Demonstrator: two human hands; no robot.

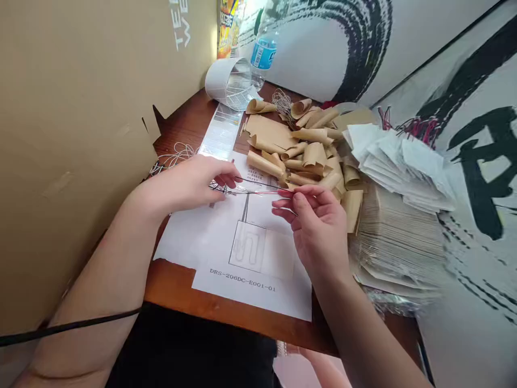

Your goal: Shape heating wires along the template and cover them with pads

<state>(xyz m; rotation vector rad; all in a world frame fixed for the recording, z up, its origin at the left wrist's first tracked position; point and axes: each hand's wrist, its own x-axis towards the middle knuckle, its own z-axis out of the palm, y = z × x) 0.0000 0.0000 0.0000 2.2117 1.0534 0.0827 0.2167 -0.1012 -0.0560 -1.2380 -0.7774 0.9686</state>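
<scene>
Thin black and red wires [264, 192] stretch between my two hands over the printed paper sheet [226, 275]. My left hand [194, 183] is closed on their left part, back of the hand toward me, with some fingers hidden. A small tangle of dark wire shows under its fingertips. At the other side my right hand [317, 215] pinches the wires between thumb and index finger, palm up, other fingers curled. Below the wires, the sheet carries a line drawing of a square with a looped line and the text DRS-206DC-E001-01.
Curled brown paper pieces [307, 145] lie heaped behind the sheet. On the right is a stack of flat pieces [399, 237], topped by white pouches [398, 161] with red and dark wires. A label roll [220, 81], bottle [264, 51] and cardboard wall [81, 108] bound the left and back.
</scene>
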